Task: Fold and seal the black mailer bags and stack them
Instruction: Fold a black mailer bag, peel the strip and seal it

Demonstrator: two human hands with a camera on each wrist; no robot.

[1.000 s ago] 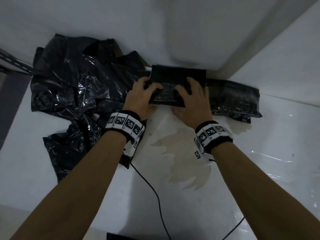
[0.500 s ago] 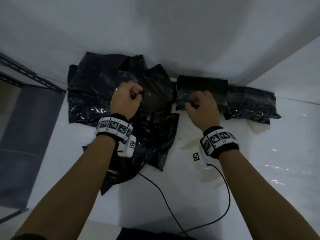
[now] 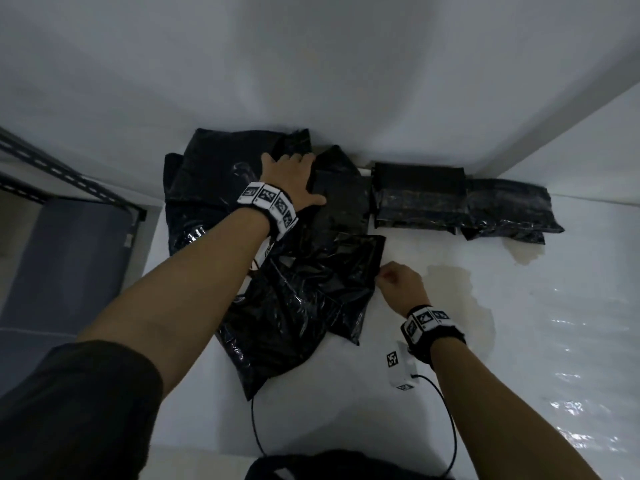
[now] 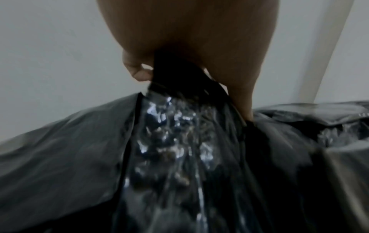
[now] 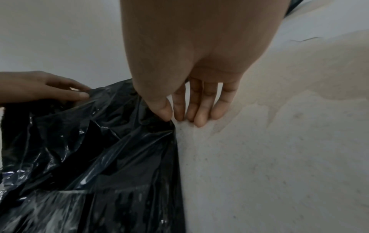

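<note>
A loose black mailer bag (image 3: 304, 299) lies crumpled on the white table (image 3: 519, 341), its far end running up into a heap of unfolded black bags (image 3: 214, 174) against the back wall. The left hand (image 3: 289, 174) reaches far forward over that heap; the left-wrist view shows its fingers (image 4: 137, 71) and thumb closed around a bunched end of black plastic. The right hand (image 3: 398, 282) sits at the bag's right edge, near the table surface, thumb and forefinger pinching the plastic there while the other fingers (image 5: 199, 113) hang straight down beside it.

To the right of the heap, against the wall, stands a stack of folded bags (image 3: 419, 199), with more folded bags (image 3: 509, 209) lying just beside it, toward the corner. A yellowish stain (image 3: 460, 296) spreads over the table just right of the right hand. A black cable (image 3: 446, 420) loops from the right wrist's white unit across the near table edge. A perforated metal rail (image 3: 52, 171) crosses at far left.
</note>
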